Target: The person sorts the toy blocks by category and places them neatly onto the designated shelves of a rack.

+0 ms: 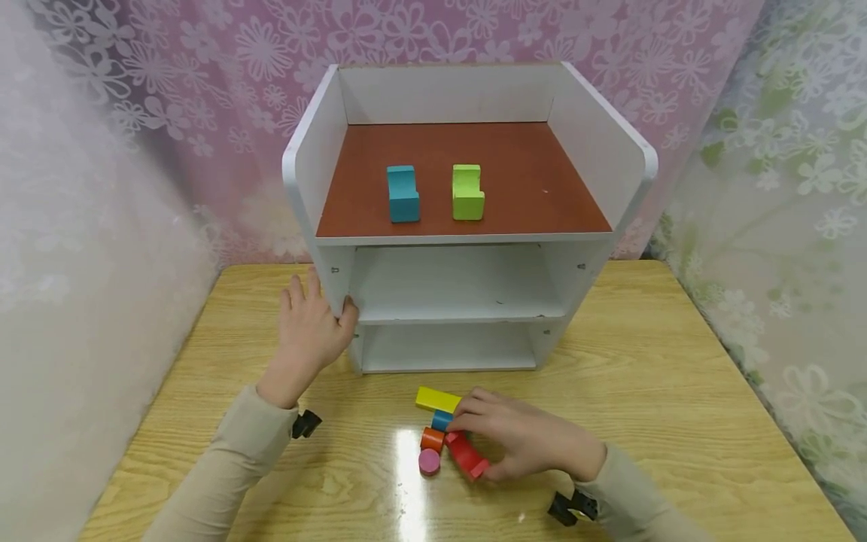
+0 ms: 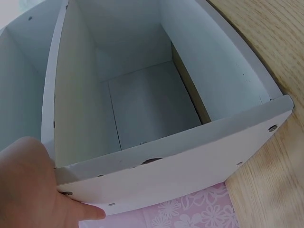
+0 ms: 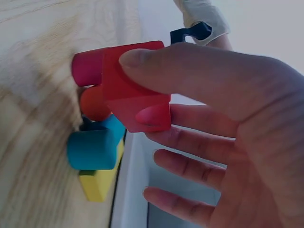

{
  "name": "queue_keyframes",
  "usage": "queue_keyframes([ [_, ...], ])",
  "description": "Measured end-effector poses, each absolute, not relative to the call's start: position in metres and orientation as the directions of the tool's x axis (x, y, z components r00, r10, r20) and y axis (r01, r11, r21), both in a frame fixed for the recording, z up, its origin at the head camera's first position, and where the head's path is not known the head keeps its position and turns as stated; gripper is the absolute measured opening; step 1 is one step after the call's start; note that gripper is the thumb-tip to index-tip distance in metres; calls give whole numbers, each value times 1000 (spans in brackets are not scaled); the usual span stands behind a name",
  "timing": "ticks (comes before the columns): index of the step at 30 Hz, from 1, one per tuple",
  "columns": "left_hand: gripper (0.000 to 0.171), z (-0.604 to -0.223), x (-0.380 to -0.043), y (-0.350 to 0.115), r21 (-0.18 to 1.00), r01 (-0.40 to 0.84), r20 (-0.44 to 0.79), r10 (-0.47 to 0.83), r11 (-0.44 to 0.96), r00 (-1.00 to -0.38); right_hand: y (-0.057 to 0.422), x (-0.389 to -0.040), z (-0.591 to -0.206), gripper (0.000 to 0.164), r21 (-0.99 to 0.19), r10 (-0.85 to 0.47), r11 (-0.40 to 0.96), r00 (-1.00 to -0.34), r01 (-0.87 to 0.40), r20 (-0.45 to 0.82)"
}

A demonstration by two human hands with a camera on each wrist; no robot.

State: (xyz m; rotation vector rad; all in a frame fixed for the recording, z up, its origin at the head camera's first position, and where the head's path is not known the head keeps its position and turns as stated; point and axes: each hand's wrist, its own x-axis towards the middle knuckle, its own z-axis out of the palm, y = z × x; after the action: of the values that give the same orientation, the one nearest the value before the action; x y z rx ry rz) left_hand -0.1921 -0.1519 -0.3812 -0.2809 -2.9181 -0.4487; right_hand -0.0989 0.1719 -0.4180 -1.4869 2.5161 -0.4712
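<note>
My right hand pinches a red arch block between thumb and fingers, low over the table. In the right wrist view the red arch block shows up close, with the thumb on its near face. Beside it are a pink cylinder, an orange cylinder, a blue cylinder and a yellow bar. My left hand rests against the left side panel of a white shelf unit, fingers stretched along its outside and thumb at the front edge.
On the unit's brown top board stand a teal notched block and a lime green one. White walls enclose this board on three sides. The unit stands on a wooden table, with flowered curtains behind and beside it.
</note>
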Motion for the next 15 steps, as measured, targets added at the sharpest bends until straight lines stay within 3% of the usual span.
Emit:
queue_keyframes([
  [15, 64, -378, -191, -150, 281, 201, 195, 150, 938, -969, 181, -98, -384, 61, -337, -885, 374, -441, -864, 149],
])
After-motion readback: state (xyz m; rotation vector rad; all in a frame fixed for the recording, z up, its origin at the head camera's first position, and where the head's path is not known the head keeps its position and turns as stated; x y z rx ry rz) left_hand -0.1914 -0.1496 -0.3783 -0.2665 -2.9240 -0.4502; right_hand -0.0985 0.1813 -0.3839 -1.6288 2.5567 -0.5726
